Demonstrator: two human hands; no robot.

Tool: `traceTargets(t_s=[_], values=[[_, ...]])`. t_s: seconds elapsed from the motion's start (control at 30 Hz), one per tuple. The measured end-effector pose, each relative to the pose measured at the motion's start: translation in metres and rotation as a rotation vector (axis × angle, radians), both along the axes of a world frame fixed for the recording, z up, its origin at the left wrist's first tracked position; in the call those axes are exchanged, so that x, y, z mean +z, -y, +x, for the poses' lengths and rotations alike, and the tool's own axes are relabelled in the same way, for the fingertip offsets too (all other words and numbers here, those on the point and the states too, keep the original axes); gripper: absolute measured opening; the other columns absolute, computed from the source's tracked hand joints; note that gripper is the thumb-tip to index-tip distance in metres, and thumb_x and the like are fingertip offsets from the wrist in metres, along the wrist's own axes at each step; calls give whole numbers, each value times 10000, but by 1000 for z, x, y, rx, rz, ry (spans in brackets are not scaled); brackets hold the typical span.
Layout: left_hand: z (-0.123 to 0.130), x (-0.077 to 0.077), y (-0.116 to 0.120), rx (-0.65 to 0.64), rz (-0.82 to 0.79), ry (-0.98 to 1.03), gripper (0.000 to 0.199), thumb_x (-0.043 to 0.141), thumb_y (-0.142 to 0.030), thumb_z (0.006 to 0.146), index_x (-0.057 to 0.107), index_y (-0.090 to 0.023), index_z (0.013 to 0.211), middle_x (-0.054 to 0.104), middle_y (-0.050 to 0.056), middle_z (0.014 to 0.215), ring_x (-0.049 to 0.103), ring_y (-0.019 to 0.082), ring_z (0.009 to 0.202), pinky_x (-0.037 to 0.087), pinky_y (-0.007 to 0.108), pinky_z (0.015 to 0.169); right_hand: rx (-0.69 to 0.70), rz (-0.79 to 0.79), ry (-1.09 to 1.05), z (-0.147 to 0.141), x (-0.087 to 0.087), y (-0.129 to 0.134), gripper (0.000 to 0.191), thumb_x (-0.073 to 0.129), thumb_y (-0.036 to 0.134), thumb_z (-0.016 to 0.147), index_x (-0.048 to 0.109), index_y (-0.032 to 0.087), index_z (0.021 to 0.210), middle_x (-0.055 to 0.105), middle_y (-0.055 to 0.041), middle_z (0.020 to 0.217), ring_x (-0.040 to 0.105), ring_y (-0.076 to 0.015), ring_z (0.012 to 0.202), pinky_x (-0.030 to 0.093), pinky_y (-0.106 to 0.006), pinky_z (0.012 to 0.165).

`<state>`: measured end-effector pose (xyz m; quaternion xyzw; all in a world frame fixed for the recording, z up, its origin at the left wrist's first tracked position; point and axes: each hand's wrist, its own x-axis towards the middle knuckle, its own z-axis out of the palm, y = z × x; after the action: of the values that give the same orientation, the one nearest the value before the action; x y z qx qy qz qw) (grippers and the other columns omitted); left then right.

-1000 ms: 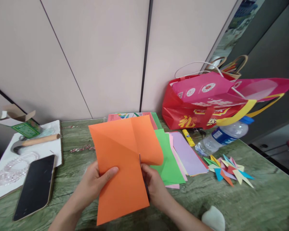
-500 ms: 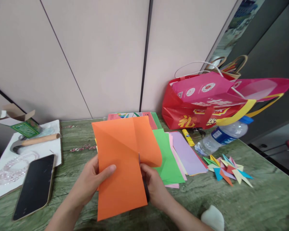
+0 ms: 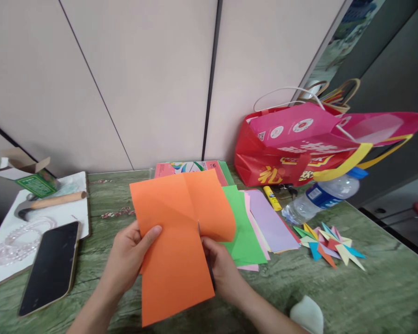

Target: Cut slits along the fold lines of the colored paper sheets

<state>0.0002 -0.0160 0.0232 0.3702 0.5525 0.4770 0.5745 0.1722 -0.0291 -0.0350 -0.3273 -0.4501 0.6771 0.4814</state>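
Note:
An orange sheet of paper (image 3: pixel 174 250) is held up over the table, with a cut running up from its near edge and the right flap curling aside. My left hand (image 3: pixel 132 248) pinches its left edge, thumb on top and fingers beneath. My right hand (image 3: pixel 221 264) is closed on a pair of scissors (image 3: pixel 209 269) at the cut. Only the dark handle and a bit of blade tip show; the sheet hides the rest. Below and to the right lie a green sheet (image 3: pixel 247 241) and a lilac sheet (image 3: pixel 270 222) on a stack of coloured paper.
Folded paper stars (image 3: pixel 330 243) lie at right, near a water bottle (image 3: pixel 320 197), a glue stick (image 3: pixel 272 198) and a red gift bag (image 3: pixel 292 148). At left are a phone (image 3: pixel 50 266), a wooden-handled tool (image 3: pixel 55 201), a beaded string (image 3: pixel 21 241) and a green box (image 3: pixel 36 183).
The sheet's upper left corner has shifted slightly left and down, and my left hand has moved a little left with it. My right hand stays closed on the scissors, nearly in place.

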Motion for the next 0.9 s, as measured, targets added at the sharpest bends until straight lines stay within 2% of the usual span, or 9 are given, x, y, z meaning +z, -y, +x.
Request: traceTargets(t_s=[0.23,0.47,0.67,0.9], values=[[1,1,1,-14,44,-58,281,693,-377,667,602,-201,867,746,23,803,686,208,632,551,287,547,-31,15,-16,-1,-3,0,293,790,249,569,622,201,805,701,-15,796,641,-198,722,480,-280,631],[0,0,-1,-24,53,-60,277,685,-368,681,592,-206,885,743,14,800,683,193,611,547,266,523,-31,19,-2,1,-3,0,236,774,219,588,626,185,769,695,1,732,628,-162,669,451,-236,593],[-1,-1,0,-25,61,-50,310,689,-372,673,589,-202,913,739,33,824,681,201,610,556,286,526,-39,-39,-69,-2,-8,0,203,727,300,658,645,179,798,695,-8,731,632,-159,659,461,-245,602],[-1,-1,0,-30,63,-85,366,684,-390,667,578,-193,956,733,56,834,682,225,623,561,314,521,-24,-36,-83,-1,-6,1,184,753,256,624,617,179,721,698,-6,721,639,-165,665,473,-254,617]])
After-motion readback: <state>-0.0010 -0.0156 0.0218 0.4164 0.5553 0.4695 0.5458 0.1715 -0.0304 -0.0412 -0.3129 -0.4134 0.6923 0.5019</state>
